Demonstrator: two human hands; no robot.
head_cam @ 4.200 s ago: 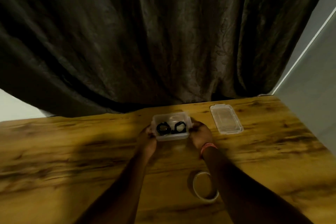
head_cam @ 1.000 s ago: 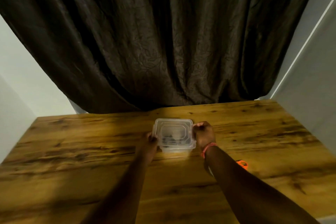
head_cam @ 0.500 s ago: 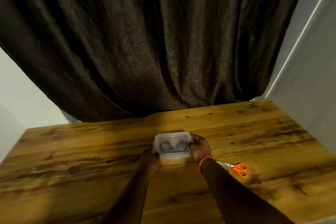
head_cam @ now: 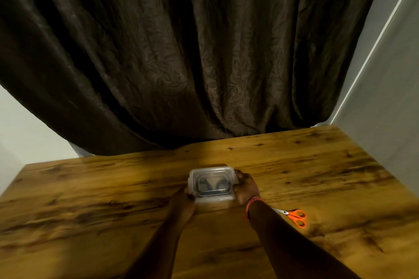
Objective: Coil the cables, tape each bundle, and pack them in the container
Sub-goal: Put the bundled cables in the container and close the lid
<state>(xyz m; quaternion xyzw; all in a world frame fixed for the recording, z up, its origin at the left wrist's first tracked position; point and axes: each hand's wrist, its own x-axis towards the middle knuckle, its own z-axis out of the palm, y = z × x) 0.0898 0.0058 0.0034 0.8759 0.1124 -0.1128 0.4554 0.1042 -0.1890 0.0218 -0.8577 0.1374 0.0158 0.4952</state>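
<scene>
A small clear plastic container [head_cam: 213, 198] stands on the wooden table [head_cam: 90, 199] with its clear lid [head_cam: 210, 171] on top. Through the lid two dark cable coils [head_cam: 212, 186] show dimly. My left hand [head_cam: 183, 201] grips the container's near left corner. My right hand [head_cam: 246, 189] grips its right side, fingers curled over the lid's edge. A red band sits on my right wrist.
Orange-handled scissors [head_cam: 294, 216] lie on the table just right of my right forearm. A dark curtain [head_cam: 181, 63] hangs behind the table's far edge. A grey wall [head_cam: 390, 97] borders the table on the right.
4.2 s ago the container was open with the lid lying to its right; the lid now sits on it. Over the last second the container and both hands came slightly nearer.
</scene>
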